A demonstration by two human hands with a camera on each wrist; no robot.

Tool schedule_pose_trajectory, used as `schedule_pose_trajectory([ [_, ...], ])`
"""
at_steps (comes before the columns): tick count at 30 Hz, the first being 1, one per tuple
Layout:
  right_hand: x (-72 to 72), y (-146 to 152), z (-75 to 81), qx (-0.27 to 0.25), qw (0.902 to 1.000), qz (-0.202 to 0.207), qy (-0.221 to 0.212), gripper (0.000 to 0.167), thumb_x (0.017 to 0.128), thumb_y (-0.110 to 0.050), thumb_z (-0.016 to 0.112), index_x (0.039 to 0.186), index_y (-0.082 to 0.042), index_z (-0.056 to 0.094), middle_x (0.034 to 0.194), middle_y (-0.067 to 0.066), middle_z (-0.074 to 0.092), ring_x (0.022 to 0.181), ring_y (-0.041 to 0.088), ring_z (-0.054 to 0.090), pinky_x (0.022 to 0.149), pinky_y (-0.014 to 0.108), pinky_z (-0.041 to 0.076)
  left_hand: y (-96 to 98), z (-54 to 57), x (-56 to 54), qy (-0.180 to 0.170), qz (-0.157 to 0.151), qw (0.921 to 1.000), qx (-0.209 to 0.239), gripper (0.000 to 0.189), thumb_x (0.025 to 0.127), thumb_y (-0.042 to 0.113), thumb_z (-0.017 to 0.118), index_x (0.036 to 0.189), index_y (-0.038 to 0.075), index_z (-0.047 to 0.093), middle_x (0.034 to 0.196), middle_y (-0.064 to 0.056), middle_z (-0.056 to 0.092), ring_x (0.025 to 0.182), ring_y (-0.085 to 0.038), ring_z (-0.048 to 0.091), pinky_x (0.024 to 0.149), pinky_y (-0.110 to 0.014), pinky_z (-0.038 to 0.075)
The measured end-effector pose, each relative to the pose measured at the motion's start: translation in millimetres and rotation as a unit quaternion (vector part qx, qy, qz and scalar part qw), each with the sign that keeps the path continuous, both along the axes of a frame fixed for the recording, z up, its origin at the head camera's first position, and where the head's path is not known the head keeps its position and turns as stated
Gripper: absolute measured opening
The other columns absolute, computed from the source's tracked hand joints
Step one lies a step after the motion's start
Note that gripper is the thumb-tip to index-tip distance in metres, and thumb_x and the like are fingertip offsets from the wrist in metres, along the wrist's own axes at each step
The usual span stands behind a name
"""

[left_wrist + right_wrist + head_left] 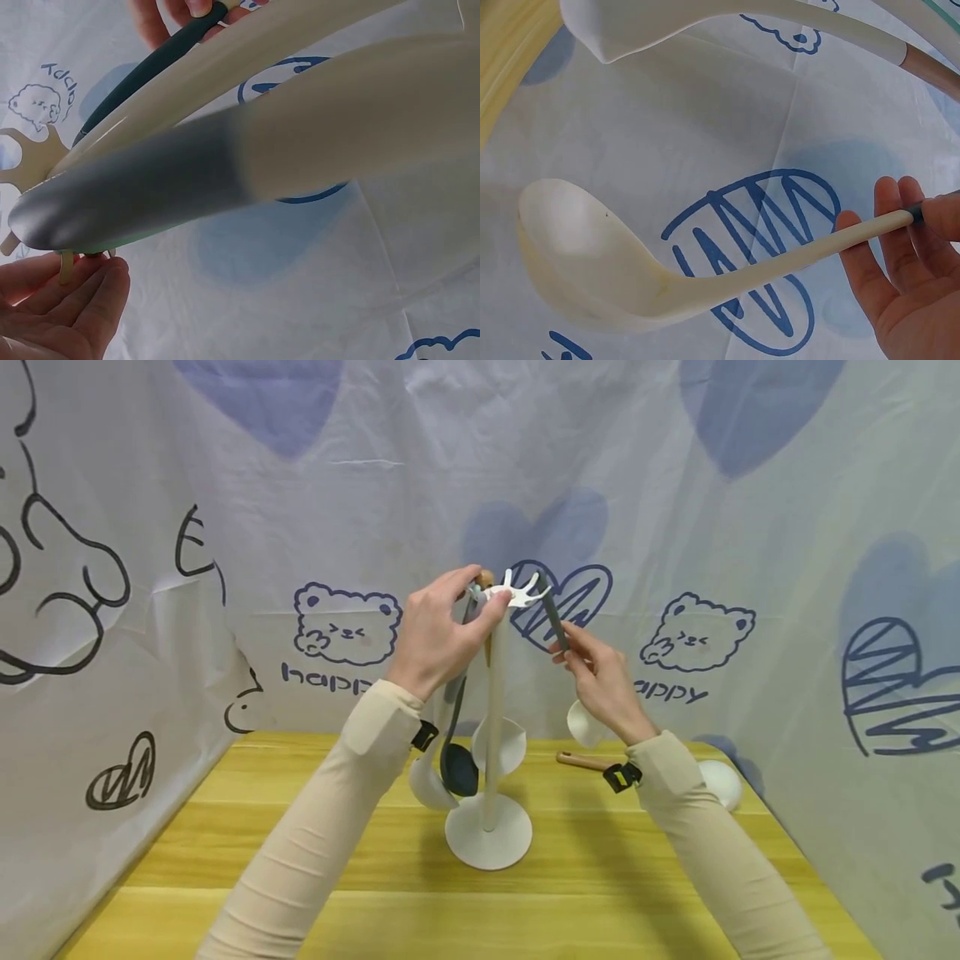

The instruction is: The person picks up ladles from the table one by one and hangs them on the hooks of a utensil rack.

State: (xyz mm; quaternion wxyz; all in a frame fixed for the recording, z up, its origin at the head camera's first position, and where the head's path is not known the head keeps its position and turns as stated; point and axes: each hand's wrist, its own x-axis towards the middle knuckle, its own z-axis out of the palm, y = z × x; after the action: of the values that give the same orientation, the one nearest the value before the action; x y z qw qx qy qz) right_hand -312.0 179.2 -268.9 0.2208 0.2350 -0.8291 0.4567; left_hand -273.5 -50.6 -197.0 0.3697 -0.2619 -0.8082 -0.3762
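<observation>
Two grips: left hand point(438, 631) on a pronged white rack point(495, 689), right hand point(606, 683) on a smooth, round-bowled ladle point(615, 259).

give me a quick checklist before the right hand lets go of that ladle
1. Stand upright on its round base: ok
2. Left hand holding the hook ring at the top: ok
3. Right hand gripping the dark handle of the ladle: ok
4. Ladle's bowl apart from the other hanging utensils: ok
5. Handle end securely caught on a hook: cannot tell
6. Wooden handle on the table clear of the base: ok
</observation>
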Motion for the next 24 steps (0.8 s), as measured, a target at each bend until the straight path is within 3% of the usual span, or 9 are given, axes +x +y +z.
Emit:
schedule_pose_trajectory([
  [24, -3.0, 4.6, 4.5, 0.029, 0.9994, -0.002, 0.016, 0.047, 0.100, 0.004, 0.043, 0.145, -0.010, 0.048, 0.117, 0.019, 0.067, 0.104, 0.034, 0.066, 0.098, 0.046, 0.054, 0.7, 0.8, 2.6, -0.024, 0.007, 0.9997, 0.003, 0.044, 0.095, 0.044, 0.058, 0.126, 0.012, 0.065, 0.131, -0.006, 0.064, 0.127, -0.023, 0.056, 0.108, -0.037, 0.045],
])
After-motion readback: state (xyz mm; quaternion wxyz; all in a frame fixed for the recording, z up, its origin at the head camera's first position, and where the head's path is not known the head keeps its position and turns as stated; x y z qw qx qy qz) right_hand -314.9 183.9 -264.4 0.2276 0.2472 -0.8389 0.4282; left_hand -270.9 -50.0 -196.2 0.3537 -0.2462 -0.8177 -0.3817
